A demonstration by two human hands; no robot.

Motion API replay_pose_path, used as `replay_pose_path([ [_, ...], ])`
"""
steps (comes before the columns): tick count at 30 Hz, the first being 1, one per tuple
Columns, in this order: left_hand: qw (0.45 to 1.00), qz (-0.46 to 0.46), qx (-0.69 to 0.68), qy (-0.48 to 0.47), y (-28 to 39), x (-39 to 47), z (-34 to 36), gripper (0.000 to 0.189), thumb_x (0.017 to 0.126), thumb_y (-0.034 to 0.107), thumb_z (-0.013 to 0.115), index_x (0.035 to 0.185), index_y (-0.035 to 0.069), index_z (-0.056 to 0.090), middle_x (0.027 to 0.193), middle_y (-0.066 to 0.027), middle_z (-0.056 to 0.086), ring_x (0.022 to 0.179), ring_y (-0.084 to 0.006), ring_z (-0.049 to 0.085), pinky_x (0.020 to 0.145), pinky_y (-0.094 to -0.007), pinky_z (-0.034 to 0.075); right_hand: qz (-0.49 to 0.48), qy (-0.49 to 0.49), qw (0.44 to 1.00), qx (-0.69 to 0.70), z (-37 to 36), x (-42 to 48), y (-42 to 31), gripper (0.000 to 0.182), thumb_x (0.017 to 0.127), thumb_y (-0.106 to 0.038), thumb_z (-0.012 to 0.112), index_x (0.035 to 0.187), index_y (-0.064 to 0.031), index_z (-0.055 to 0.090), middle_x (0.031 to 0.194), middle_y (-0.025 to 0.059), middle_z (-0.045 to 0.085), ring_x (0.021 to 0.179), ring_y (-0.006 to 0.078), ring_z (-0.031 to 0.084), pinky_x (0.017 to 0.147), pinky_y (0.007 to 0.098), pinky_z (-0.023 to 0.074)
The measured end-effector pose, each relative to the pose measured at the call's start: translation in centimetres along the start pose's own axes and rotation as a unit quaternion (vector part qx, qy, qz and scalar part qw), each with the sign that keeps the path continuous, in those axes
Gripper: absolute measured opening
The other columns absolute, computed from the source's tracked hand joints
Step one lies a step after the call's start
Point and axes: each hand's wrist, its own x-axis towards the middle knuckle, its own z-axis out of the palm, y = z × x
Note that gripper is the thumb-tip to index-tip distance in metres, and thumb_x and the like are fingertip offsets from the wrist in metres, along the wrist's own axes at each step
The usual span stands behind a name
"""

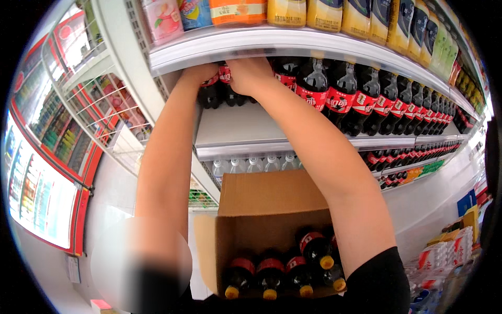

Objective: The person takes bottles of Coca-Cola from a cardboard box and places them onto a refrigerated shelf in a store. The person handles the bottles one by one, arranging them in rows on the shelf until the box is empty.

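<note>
My left hand (200, 73) is deep in the upper shelf bay, around a dark cola bottle (210, 96) with a red label at the bay's left end. Close beside it, my right hand (251, 75) grips another cola bottle (235, 98). The shelf above partly hides the fingers of both hands and the bottle tops. Bare white shelf surface (235, 123) shows in front of these bottles. Below my arms stands an open cardboard box (270, 192), with several yellow-capped cola bottles (270, 272) inside, caps towards me.
A long row of cola bottles (341, 96) continues right along the shelf. Overhead, a white shelf edge (251, 43) carries cartons and yellow drink bottles (286, 13). Clear bottles (253, 164) stand one level down. At left are a wire rack (98, 94) and red-framed drink coolers (74, 212); wrapped packs (443, 251) lie right.
</note>
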Motion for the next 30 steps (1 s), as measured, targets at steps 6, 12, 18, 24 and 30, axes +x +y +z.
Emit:
replay_pose_path([
  [6, 0.999, -0.013, 0.006, 0.030, 2.6, -1.4, -0.4, 0.075, 0.078, 0.029, 0.079, 0.145, 0.004, 0.058, 0.149, -0.0248, 0.057, 0.142, -0.0403, 0.050, 0.118, -0.0436, 0.041, 0.060, -0.029, 0.997, -0.031, 2.7, 1.1, 0.3, 0.080, 0.082, -0.031, 0.078, 0.155, -0.0173, 0.049, 0.161, 0.0174, 0.043, 0.151, 0.0400, 0.036, 0.124, 0.0654, 0.0219],
  [12, 1.000, 0.004, -0.017, 0.025, 1.5, -1.2, -0.5, 0.087, 0.073, 0.045, 0.084, 0.145, 0.004, 0.055, 0.147, -0.0298, 0.056, 0.141, -0.0463, 0.049, 0.118, -0.0481, 0.040, 0.108, -0.055, 0.990, -0.065, 3.0, 2.7, -0.5, 0.082, 0.077, -0.035, 0.080, 0.153, -0.0216, 0.052, 0.160, 0.0166, 0.045, 0.151, 0.0391, 0.038, 0.120, 0.0640, 0.0311],
  [18, 0.990, 0.024, -0.124, 0.065, 4.0, -5.5, -4.2, 0.072, 0.076, 0.027, 0.085, 0.141, 0.007, 0.060, 0.141, -0.0294, 0.060, 0.135, -0.0483, 0.053, 0.112, -0.0486, 0.047, 0.030, -0.095, 0.995, -0.005, 0.2, 2.0, -1.1, 0.066, 0.077, -0.031, 0.081, 0.139, -0.0173, 0.061, 0.148, 0.0224, 0.054, 0.135, 0.0452, 0.053, 0.108, 0.0508, 0.0501],
  [24, 0.982, 0.013, -0.100, 0.160, 7.6, -12.6, -4.3, 0.059, 0.079, 0.018, 0.085, 0.134, 0.014, 0.066, 0.139, -0.0293, 0.052, 0.125, -0.0523, 0.053, 0.106, -0.0548, 0.048, -0.024, 0.002, 0.990, 0.140, 0.5, -4.3, -0.8, 0.064, 0.079, -0.019, 0.084, 0.139, -0.0200, 0.060, 0.144, 0.0251, 0.051, 0.131, 0.0475, 0.054, 0.105, 0.0517, 0.0529],
  [30, 0.969, 0.113, -0.093, 0.200, 9.6, -18.5, -6.1, 0.053, 0.073, 0.002, 0.087, 0.122, 0.014, 0.071, 0.140, -0.0236, 0.053, 0.131, -0.0448, 0.053, 0.107, -0.0505, 0.050, -0.101, -0.006, 0.988, 0.116, -3.5, -9.1, -1.8, 0.061, 0.080, -0.016, 0.083, 0.136, -0.0242, 0.061, 0.151, 0.0214, 0.046, 0.139, 0.0422, 0.051, 0.100, 0.0470, 0.0590],
])
